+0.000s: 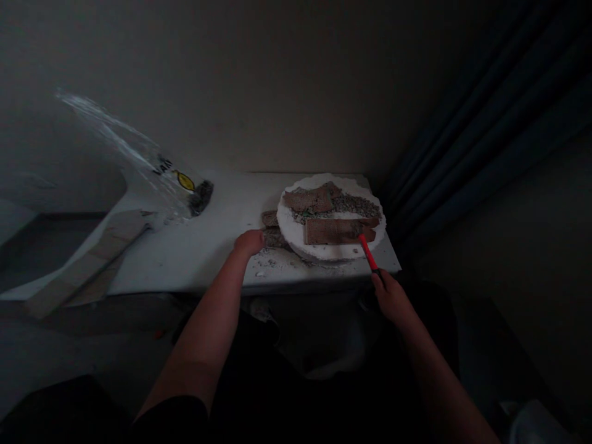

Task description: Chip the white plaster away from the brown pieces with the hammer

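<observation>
A round white foam disc [324, 250] lies on a low white table [203, 246], carrying brown brick-like slabs [333, 230] and grey gravel [356, 205]. My right hand [392, 296] is closed round a red-handled tool [369, 251] whose tip rests on the front slab. My left hand [248, 242] is curled at the disc's left edge, touching a brown slab piece [274, 237] lying on the table. What its fingers grip is too dark to make out.
A clear plastic bag [152, 163] with dark grit lies at the table's left. Long pale strips [87, 262] lean off the left edge. A dark curtain [485, 123] hangs on the right. Crumbs [272, 264] lie near the front edge.
</observation>
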Demonstrator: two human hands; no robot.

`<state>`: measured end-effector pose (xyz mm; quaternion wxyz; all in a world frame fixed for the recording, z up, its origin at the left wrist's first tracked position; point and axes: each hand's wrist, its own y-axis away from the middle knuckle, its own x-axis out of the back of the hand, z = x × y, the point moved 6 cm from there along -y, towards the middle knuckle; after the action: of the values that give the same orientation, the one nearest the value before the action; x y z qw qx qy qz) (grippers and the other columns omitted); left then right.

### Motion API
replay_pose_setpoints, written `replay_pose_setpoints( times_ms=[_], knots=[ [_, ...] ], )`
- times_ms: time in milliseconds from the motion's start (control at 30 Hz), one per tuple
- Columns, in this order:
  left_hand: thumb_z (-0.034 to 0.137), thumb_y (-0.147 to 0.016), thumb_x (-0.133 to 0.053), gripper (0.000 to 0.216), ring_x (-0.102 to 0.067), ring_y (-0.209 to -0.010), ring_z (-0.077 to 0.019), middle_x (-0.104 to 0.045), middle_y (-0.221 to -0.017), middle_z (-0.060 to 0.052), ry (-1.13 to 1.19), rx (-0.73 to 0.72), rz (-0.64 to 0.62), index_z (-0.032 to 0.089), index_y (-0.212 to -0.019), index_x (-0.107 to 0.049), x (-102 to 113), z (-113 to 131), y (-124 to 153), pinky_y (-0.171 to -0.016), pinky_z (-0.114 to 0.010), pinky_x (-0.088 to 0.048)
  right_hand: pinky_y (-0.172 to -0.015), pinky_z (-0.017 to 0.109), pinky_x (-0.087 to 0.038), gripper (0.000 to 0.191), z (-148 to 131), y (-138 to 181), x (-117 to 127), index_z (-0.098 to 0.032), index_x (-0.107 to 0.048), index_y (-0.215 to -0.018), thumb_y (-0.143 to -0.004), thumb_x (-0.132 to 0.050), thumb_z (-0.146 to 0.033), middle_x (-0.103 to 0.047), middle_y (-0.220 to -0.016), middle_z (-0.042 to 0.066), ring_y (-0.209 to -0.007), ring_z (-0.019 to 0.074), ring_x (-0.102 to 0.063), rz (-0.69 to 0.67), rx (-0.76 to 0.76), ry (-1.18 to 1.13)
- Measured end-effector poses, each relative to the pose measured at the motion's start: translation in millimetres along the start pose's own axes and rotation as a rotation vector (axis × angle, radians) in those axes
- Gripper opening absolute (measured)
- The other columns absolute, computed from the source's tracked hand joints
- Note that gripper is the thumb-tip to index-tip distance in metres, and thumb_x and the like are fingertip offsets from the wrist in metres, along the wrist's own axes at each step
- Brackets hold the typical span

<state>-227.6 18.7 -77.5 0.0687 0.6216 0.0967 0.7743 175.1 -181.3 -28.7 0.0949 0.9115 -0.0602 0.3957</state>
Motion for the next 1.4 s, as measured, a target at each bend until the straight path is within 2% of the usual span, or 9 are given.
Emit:
replay_pose_setpoints(
  times_ms=[200, 400, 567, 700, 867, 1000, 1133, 1267, 1400],
  knots=[
    [0.035, -0.079, -0.065, 0.026, -0.069, -0.099, -0.0268, -0.076, -0.101, -0.009, -0.081, -0.225, -0.038, 0.026, -0.101, -0.073, -30, 22, 4, -0.083, -0.033, -0.050, -0.073, 0.032, -0.042, 0.036, 4, -9, 1, -0.018, -0.063, -0.105, -0.096, -0.038, -0.042, -0.069, -0.087, 0.011, -0.078, 0.0236, -0.062, 0.025, 0.007, 0.092],
    [0.020, -0.082, -0.058, 0.025, -0.067, -0.106, -0.0289, -0.072, -0.115, -0.015, -0.163, -0.239, 0.006, 0.018, -0.103, -0.071, -41, 31, 4, -0.087, -0.035, -0.050, -0.076, 0.033, -0.043, 0.040, 6, -9, -2, -0.015, -0.061, -0.109, -0.097, -0.035, -0.043, -0.069, -0.096, 0.015, -0.088, 0.0258, -0.064, 0.015, 0.036, 0.083],
    [0.015, -0.079, -0.061, 0.023, -0.067, -0.107, -0.0336, -0.071, -0.111, -0.020, -0.163, -0.261, 0.006, 0.014, -0.101, -0.070, -43, 36, 7, -0.089, -0.039, -0.051, -0.072, 0.032, -0.043, 0.039, 8, -10, -3, -0.017, -0.061, -0.105, -0.097, -0.035, -0.044, -0.068, -0.086, 0.010, -0.078, 0.0234, -0.063, 0.015, 0.038, 0.057],
    [0.020, -0.080, -0.062, 0.018, -0.067, -0.106, -0.0338, -0.070, -0.111, -0.018, -0.093, -0.219, 0.093, 0.017, -0.097, -0.069, -30, 34, 5, -0.085, -0.038, -0.051, -0.069, 0.031, -0.043, 0.038, 7, -10, -2, -0.018, -0.062, -0.102, -0.097, -0.036, -0.045, -0.068, -0.084, 0.009, -0.076, 0.0230, -0.062, 0.019, 0.060, 0.030],
    [0.024, -0.083, -0.059, 0.017, -0.068, -0.090, -0.0232, -0.074, -0.093, -0.008, 0.220, -0.042, 0.322, 0.021, -0.098, -0.065, 12, 35, 3, -0.080, -0.031, -0.050, -0.075, 0.033, -0.044, 0.037, 10, -11, -2, -0.017, -0.063, -0.107, -0.097, -0.038, -0.042, -0.070, -0.090, 0.011, -0.082, 0.0237, -0.064, 0.036, 0.050, 0.042],
    [0.021, -0.082, -0.058, 0.014, -0.068, -0.084, -0.0175, -0.075, -0.091, -0.005, 0.611, -0.173, 0.425, 0.018, -0.090, -0.068, 30, 78, 5, -0.079, -0.027, -0.051, -0.075, 0.032, -0.045, 0.035, 11, -11, -3, -0.018, -0.064, -0.106, -0.097, -0.040, -0.042, -0.070, -0.089, 0.010, -0.081, 0.0228, -0.064, 0.065, 0.071, 0.018],
    [0.028, -0.081, -0.065, 0.020, -0.069, -0.080, -0.0175, -0.076, -0.089, -0.006, 0.870, -0.390, 0.300, 0.015, -0.094, -0.072, 17, 146, 8, -0.076, -0.028, -0.053, -0.071, 0.031, -0.045, 0.036, 12, -11, -4, -0.018, -0.063, -0.100, -0.096, -0.038, -0.044, -0.069, -0.084, 0.008, -0.074, 0.0213, -0.062, 0.048, 0.053, -0.029],
    [0.032, -0.086, -0.064, 0.020, -0.070, -0.084, -0.0195, -0.076, -0.092, -0.007, 0.828, -0.584, 0.203, 0.016, -0.094, -0.075, 1, 205, 14, -0.082, -0.031, -0.052, -0.074, 0.032, -0.045, 0.037, 9, -12, -1, -0.018, -0.062, -0.100, -0.096, -0.037, -0.045, -0.068, -0.086, 0.009, -0.079, 0.0227, -0.063, 0.016, 0.032, -0.030],
    [0.035, -0.092, -0.058, 0.028, -0.065, -0.075, -0.0195, -0.072, -0.076, -0.005, 0.643, -0.640, 0.162, 0.017, -0.077, -0.072, -10, 232, 11, -0.076, -0.031, -0.050, -0.080, 0.034, -0.045, 0.038, 7, -11, 1, -0.017, -0.061, -0.102, -0.096, -0.037, -0.044, -0.069, -0.092, 0.011, -0.084, 0.0236, -0.064, 0.003, 0.037, -0.048]
  ],
)
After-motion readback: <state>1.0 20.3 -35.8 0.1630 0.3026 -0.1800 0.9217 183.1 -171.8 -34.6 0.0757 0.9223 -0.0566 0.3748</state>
